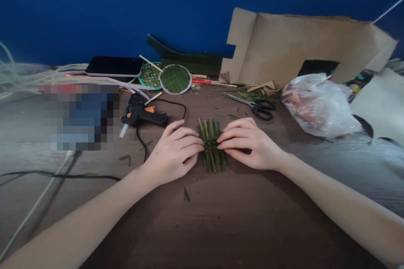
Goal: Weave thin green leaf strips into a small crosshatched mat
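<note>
A small piece of woven green leaf strips (211,160) lies on the table between my hands. Its long strips run away from me, with cross strips at the middle. My left hand (176,151) grips the left edge with bent fingers, its thumb mostly hidden beneath. From the other side, my right hand (254,145) pinches the right edge, fingertips close together. The cross strips' ends are covered by my fingers.
Beyond my left hand lies a black glue gun (142,113) with its cord. Scissors (252,105) rest behind my right hand. Two round woven fans (175,79), a phone (115,66), cardboard (284,46) and a plastic bag (322,105) line the back. Leaf scraps (187,194) lie nearby.
</note>
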Demonstrator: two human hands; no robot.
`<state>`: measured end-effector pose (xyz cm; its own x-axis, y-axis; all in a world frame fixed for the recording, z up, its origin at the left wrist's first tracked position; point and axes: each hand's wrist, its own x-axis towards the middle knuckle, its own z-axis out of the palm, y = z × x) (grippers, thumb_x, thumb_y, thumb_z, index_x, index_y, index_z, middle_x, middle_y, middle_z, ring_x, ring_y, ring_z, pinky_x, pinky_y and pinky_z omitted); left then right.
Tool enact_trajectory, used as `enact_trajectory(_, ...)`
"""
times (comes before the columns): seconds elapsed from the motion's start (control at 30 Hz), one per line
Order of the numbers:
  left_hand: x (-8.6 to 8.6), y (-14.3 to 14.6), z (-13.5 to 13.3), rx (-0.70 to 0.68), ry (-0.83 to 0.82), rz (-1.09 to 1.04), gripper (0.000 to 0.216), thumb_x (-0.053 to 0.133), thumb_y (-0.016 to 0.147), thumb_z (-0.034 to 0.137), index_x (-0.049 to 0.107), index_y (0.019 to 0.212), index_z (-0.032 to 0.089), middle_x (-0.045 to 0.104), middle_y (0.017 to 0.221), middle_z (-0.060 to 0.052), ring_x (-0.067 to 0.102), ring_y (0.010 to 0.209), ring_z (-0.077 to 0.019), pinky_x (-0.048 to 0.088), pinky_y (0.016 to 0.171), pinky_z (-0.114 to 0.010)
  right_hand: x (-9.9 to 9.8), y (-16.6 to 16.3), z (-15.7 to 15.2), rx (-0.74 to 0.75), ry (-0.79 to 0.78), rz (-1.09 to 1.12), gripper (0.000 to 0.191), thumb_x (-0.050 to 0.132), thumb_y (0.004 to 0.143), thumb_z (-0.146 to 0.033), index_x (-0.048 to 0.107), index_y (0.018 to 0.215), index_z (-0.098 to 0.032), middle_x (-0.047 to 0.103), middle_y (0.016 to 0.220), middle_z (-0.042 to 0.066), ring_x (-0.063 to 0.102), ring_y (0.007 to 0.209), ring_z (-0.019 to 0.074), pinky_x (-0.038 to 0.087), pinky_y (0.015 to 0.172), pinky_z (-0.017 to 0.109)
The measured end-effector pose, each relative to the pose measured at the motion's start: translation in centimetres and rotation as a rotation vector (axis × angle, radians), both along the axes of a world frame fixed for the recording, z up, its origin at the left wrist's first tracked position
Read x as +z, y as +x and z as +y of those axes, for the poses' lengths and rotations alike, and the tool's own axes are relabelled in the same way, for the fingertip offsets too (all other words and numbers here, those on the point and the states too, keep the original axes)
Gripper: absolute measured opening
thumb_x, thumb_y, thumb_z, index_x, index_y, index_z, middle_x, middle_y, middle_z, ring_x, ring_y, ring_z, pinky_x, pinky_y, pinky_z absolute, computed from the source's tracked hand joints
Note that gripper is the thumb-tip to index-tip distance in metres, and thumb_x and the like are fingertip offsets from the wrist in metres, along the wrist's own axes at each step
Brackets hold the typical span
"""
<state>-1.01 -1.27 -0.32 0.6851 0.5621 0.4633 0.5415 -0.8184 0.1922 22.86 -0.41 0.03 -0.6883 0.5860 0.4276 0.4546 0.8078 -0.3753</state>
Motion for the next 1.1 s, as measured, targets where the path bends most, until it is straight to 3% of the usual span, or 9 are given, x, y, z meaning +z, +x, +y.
enact_trajectory(0.4, 0.25, -0.50, 0.29, -0.133, 0.182, 0.103, 0.017, 0.050, 0.083, 0.010, 0.064, 0.087, 0.020, 0.071, 0.086, 0.002, 0.061, 0.087, -0.0139, 0.037, 0.101, -0.044, -0.46, -0.22, -0.16, 0.080, 0.033, -0.103, 0.022, 0.050, 0.085, -0.020, 0.069, 0.094, -0.024, 0.070, 0.100, 0.001, 0.053, 0.102, 0.0191, 0.035, 0.087, 0.039)
enact_trajectory(1.1, 0.31, -0.47, 0.33, -0.163, 0.197, 0.108, 0.018, 0.049, 0.083, 0.011, 0.063, 0.090, 0.019, 0.071, 0.089, 0.002, 0.062, 0.089, -0.0144, 0.038, 0.101, -0.043, -0.59, -0.04, -0.25, 0.084, 0.003, -0.093, 0.021, 0.051, 0.084, -0.019, 0.070, 0.094, -0.024, 0.070, 0.101, 0.000, 0.052, 0.102, 0.0196, 0.035, 0.087, 0.039)
